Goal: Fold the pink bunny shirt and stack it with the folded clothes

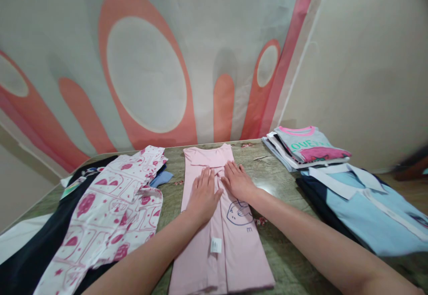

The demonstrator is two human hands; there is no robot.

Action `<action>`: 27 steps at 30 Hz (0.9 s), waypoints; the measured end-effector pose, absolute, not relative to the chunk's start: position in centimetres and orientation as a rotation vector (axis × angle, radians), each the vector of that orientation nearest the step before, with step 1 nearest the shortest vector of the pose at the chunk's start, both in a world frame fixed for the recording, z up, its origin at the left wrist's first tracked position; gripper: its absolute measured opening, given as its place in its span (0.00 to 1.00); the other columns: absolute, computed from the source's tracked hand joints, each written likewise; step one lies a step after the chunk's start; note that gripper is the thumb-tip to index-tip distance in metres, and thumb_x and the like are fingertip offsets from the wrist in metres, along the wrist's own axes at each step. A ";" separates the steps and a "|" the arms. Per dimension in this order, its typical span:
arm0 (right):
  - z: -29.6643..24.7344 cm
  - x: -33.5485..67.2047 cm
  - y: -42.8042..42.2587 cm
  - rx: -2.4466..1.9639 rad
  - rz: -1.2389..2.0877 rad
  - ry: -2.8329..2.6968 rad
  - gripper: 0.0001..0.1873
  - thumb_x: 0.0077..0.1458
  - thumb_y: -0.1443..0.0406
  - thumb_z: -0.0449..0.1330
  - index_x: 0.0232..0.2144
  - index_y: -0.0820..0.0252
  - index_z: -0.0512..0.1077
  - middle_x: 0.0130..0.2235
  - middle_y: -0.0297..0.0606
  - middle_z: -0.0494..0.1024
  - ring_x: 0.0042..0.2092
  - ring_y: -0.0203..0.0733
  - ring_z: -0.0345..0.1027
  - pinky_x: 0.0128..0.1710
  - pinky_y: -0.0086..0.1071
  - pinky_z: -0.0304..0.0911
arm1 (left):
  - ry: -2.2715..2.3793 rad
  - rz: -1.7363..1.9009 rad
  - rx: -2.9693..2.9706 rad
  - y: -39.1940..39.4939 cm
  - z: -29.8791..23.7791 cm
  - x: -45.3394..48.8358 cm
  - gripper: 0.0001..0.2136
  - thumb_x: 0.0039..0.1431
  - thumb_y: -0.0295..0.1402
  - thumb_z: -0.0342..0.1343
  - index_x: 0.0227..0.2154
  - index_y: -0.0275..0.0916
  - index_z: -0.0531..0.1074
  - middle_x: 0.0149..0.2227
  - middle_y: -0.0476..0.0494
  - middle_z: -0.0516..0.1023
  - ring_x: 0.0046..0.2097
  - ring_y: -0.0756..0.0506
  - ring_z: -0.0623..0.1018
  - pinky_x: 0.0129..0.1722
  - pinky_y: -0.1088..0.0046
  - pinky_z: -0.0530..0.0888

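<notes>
A pink garment (240, 255) lies lengthwise on the wooden-looking table (267, 170), its sides folded in toward a middle seam. A folded-over band sits at its far end, a white tag (216, 245) shows near the middle, and a dark line drawing is printed on its right half. My left hand (203, 194) rests flat on the left part of the garment, just below the band, fingers stretched forward. Beside it, my right hand (238, 180) presses flat on the right part, fingers pointing to the far left. Neither hand grasps the cloth.
To the left lies a loose pile with a white-and-pink printed garment (117, 210) over black cloth (36, 255). At the back right stands a folded stack topped by a grey-and-pink shirt (307, 143). Nearer on the right is a light blue shirt (364, 215) with white collar. A decorated wall (207, 27) rises behind.
</notes>
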State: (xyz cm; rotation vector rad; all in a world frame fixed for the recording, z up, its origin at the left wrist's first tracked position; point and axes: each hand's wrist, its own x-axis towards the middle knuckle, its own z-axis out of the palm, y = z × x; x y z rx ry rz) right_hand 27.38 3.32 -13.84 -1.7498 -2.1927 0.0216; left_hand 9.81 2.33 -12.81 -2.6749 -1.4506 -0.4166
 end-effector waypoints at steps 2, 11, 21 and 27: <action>-13.2 26.7 1.1 -1.696 0.009 -2.225 0.29 0.66 0.60 0.45 0.64 0.73 0.55 0.67 0.56 0.51 0.69 0.53 0.39 0.66 0.53 0.38 | -1.421 -0.370 -2.699 0.8 -12.2 8.7 0.31 0.67 0.45 0.44 0.66 0.28 0.49 0.68 0.26 0.47 0.69 0.35 0.48 0.64 0.50 0.55; -11.6 25.5 -10.6 -1.479 0.176 -2.381 0.31 0.65 0.58 0.48 0.65 0.70 0.55 0.67 0.53 0.52 0.69 0.54 0.40 0.66 0.53 0.42 | -1.115 -0.195 -2.890 -8.6 -10.9 0.9 0.34 0.66 0.49 0.44 0.68 0.34 0.45 0.69 0.32 0.48 0.69 0.36 0.50 0.64 0.51 0.56; -12.2 28.8 -20.5 -1.204 0.111 -2.302 0.12 0.59 0.66 0.56 0.46 0.55 0.72 0.40 0.41 0.77 0.43 0.47 0.70 0.44 0.41 0.68 | -0.973 -0.388 -2.957 -14.8 -9.1 -4.1 0.18 0.64 0.39 0.52 0.56 0.48 0.68 0.53 0.45 0.77 0.52 0.41 0.77 0.53 0.67 0.74; -12.4 28.6 -18.8 -1.257 0.124 -2.298 0.10 0.58 0.73 0.54 0.38 0.57 0.73 0.35 0.39 0.74 0.39 0.43 0.66 0.41 0.38 0.64 | -0.973 -0.218 -3.001 -14.0 -9.9 -1.5 0.12 0.59 0.23 0.48 0.40 0.39 0.73 0.41 0.39 0.78 0.42 0.42 0.77 0.46 0.64 0.74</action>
